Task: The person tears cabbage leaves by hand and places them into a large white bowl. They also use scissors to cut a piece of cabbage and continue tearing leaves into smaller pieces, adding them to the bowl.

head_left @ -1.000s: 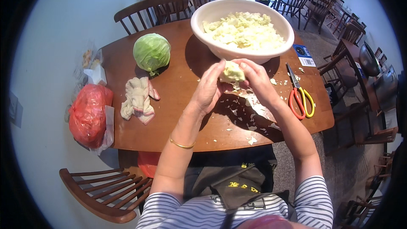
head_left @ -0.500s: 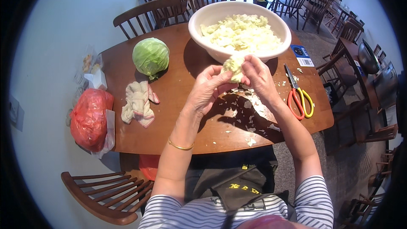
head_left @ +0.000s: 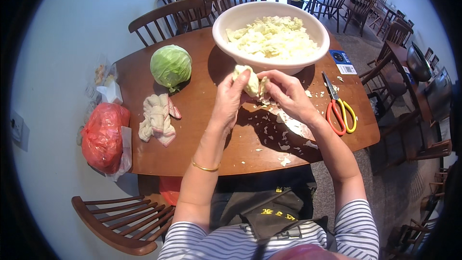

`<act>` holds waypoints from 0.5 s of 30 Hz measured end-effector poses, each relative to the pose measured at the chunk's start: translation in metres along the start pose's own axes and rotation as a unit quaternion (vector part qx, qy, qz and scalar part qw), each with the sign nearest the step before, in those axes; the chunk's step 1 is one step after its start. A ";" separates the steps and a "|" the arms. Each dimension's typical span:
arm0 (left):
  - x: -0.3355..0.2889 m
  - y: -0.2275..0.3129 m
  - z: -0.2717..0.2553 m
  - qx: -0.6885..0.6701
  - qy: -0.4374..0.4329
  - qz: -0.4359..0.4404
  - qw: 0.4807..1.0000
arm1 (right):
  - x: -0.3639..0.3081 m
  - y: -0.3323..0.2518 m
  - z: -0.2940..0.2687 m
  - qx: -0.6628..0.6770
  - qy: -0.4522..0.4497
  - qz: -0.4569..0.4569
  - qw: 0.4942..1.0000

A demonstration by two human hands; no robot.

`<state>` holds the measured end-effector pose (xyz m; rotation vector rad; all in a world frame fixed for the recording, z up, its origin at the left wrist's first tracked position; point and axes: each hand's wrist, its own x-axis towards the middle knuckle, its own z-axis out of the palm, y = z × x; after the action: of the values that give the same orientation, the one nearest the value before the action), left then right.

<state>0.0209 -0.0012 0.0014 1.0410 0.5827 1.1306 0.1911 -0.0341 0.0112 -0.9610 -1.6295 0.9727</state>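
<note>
My left hand [head_left: 229, 97] grips a pale cabbage piece [head_left: 247, 81] between thumb and fingers, just in front of the bowl. Close beside it, my right hand [head_left: 290, 94] pinches a smaller bit of cabbage [head_left: 263, 84] at the piece's right edge. Whether the two bits still join is hard to see. Beyond both hands stands a large white bowl [head_left: 222, 43] holding a heap of torn cabbage leaves [head_left: 274, 38]. A whole green cabbage [head_left: 171, 66] rests on the table to the left. Small cabbage scraps [head_left: 285, 161] lie scattered under and around my hands.
Scissors [head_left: 340, 110] with red and yellow handles lie at the right of the wooden table [head_left: 197, 149]. A knotted cloth [head_left: 158, 119] and a red plastic bag [head_left: 105, 137] sit at the left. Wooden chairs [head_left: 122, 224] stand near and behind the table.
My hands have shifted slightly left and drawn a little apart. The cabbage between them has turned, and a smaller bit now shows at my right fingertips.
</note>
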 end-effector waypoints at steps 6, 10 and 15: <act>-0.001 0.003 -0.010 -0.166 -0.012 -0.073 0.983 | 0.004 -0.008 -0.004 0.064 0.170 -0.133 0.974; -0.002 0.003 0.004 -0.125 -0.051 -0.069 0.988 | 0.016 -0.016 -0.043 -0.385 0.268 -0.205 0.859; -0.004 -0.001 0.010 0.090 -0.037 0.037 0.995 | 0.009 -0.018 -0.034 -0.272 0.199 -0.186 0.923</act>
<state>0.0287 -0.0089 0.0042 1.2631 0.5984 1.1131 0.2198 -0.0270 0.0377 -1.0688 -1.6663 0.0429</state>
